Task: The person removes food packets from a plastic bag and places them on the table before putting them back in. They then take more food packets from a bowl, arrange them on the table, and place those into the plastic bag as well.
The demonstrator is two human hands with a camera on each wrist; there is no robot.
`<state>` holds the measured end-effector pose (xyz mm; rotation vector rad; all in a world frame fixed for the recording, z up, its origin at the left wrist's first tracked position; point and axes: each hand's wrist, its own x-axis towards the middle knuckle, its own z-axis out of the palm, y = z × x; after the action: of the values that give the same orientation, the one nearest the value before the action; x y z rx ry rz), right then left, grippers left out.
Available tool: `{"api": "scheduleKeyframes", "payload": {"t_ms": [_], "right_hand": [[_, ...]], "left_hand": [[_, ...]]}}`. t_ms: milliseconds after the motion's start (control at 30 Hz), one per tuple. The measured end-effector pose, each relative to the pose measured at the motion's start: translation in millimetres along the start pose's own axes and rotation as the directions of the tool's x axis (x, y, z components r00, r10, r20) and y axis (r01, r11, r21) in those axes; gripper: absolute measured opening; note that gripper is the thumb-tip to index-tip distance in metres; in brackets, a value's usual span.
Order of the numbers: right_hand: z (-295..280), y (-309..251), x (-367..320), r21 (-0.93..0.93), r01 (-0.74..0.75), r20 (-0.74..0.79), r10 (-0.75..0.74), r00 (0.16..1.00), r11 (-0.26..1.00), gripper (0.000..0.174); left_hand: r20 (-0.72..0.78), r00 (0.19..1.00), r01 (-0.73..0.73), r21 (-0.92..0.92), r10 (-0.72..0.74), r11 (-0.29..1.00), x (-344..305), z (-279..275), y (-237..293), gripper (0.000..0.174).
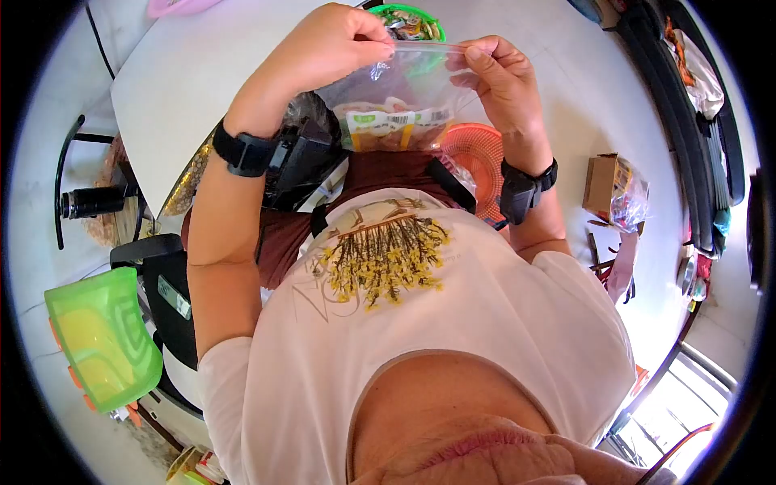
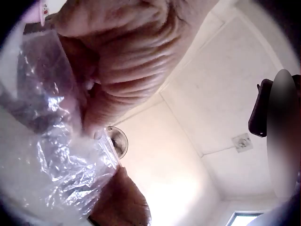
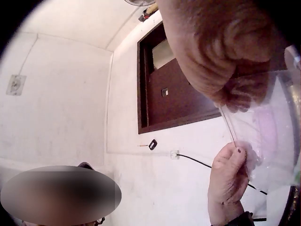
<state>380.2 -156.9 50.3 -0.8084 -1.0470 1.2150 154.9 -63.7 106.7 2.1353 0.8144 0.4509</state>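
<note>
Both the left hand [image 1: 323,48] and the right hand [image 1: 505,81] pinch the zip edge of a clear plastic bag of food packets [image 1: 404,109], held up over the white desk [image 1: 178,81]; this looks like sealing or opening the bag, and next the fingers would need to work evenly along the strip.

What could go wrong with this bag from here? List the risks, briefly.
1. The left hand and right hand only pinch the clear bag by its top strip, while the packets inside weigh it down. A pinch may slip and the bag could drop toward the orange basket below.
2. Whether the strip between the hands is sealed cannot be told. If part is open, packets could spill when the bag tilts.
</note>
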Motion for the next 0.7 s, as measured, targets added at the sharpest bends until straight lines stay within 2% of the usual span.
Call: {"api": "scheduleKeyframes", "payload": {"t_ms": [67,167,267,367,467,567,667,700], "right_hand": [[-1.1,0.8,1.0,0.026,-0.006,0.011,0.005,1.0,1.0,0.008],[0.1,0.2,1.9,0.023,-0.014,-0.017,0.015,1.0,1.0,0.008],[-2.4,2.9,4.3,0.045,-0.016,-0.008,0.016,1.0,0.999,0.008],[-2.9,3.3,6.3,0.053,-0.021,0.01,0.02,1.0,0.998,0.008],[1.0,2.4,6.6,0.077,-0.008,-0.014,0.009,1.0,0.997,0.009],[0.0,2.8,7.9,0.085,-0.017,0.002,0.016,1.0,0.996,0.01],[-4.6,5.6,9.7,0.086,-0.023,0.004,0.022,1.0,0.996,0.014],[-6.3,5.4,10.1,0.072,-0.024,0.007,0.024,1.0,0.997,0.015]], "left_hand": [[-0.008,0.996,0.084,-0.006,-0.084,0.996,-7.8,-6.3,-0.6,0.014],[-0.078,0.992,0.1,-0.049,-0.103,0.994,-19.0,-12.6,-4.5,0.014],[-0.128,0.991,0.022,-0.119,-0.038,0.993,-26.8,-17.2,-20.3,0.015],[-0.132,0.988,0.054,-0.22,-0.084,0.974,-33.6,-21.4,-29.5,0.018],[-0.184,0.977,0.027,-0.386,-0.105,0.922,-40.5,-14.8,-40.4,0.013],[-0.223,0.973,-0.096,-0.621,-0.058,0.778,-40.4,-7.4,-63.1,0.012],[-0.325,0.943,-0.213,-0.744,-0.065,0.633,-37.5,9.6,-69.3,0.008],[-0.317,0.948,-0.242,-0.795,-0.041,0.557,-36.2,12.5,-67.4,0.007]]}}
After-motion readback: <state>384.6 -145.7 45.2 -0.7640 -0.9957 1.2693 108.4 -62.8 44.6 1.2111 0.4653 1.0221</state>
